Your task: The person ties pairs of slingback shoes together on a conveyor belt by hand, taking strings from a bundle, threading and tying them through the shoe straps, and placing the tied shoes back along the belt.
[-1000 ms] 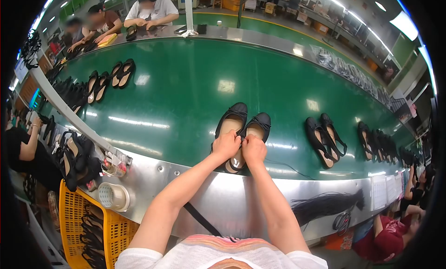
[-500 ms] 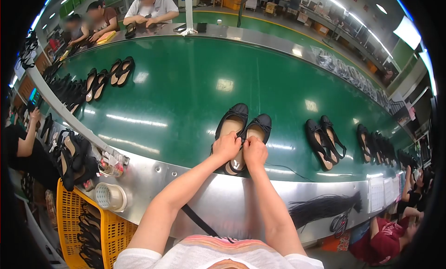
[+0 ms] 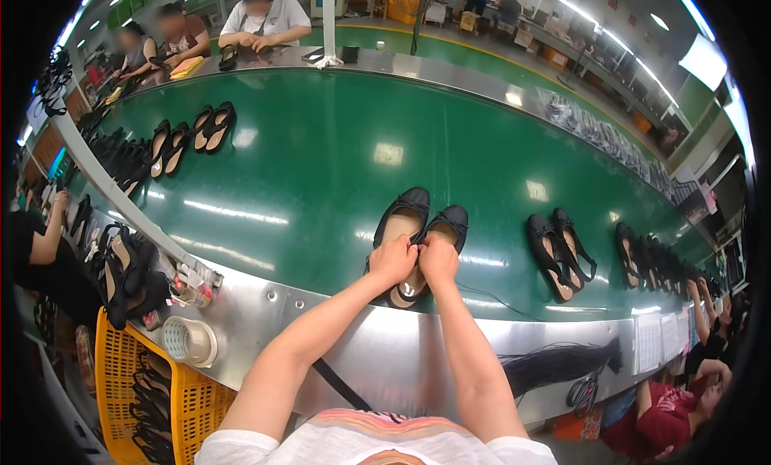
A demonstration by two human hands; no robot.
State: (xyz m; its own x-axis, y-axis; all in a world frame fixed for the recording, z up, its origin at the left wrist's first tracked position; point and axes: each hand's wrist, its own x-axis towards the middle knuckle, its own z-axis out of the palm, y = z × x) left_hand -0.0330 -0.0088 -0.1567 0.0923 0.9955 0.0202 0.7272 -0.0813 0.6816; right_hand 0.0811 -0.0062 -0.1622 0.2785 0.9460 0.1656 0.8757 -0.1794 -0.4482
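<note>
Two black flat shoes with bows and beige insoles, the left shoe and the right shoe, lie side by side near the front edge of the green surface, toes pointing away from me. My left hand is closed at the inner side of the left shoe. Close beside it, my right hand is pinched at the inner side of the right shoe. The fingertips nearly meet between the shoes, and what small part they grip is hidden. A dark thread lies to the right.
More black shoes stand at right and others at far left. A metal edge bears black strands and a tape roll. A yellow crate sits lower left. Co-workers sit across and at both sides.
The shoes and both hands appear slightly lower in the view, along with the surface's front edge. The hands keep their closed pose between the shoes.
</note>
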